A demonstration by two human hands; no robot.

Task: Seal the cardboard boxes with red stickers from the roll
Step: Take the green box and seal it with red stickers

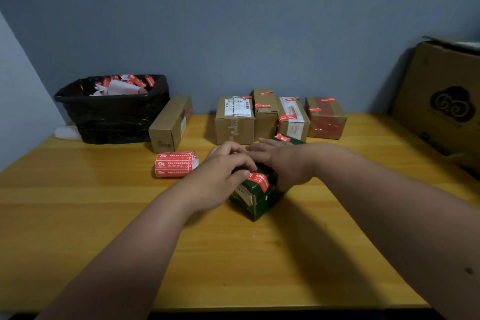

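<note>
A dark green cardboard box point(255, 199) lies mid-table. A red sticker point(259, 181) is folded over its near top edge, and another red sticker point(282, 137) sits at its far end. My left hand point(223, 171) rests on the box's left side, its thumb pressing the near sticker. My right hand point(280, 161) lies flat across the box top, fingers straight and pointing left. The roll of red stickers point(175, 164) lies on its side left of the box, apart from both hands.
Several brown boxes with red stickers point(281, 115) stand in a row by the wall. A long brown box point(170, 125) lies beside a black-lined bin point(111, 109) holding sticker scraps. A large cardboard carton point(441, 101) stands at the right edge of the yellow table point(259, 267).
</note>
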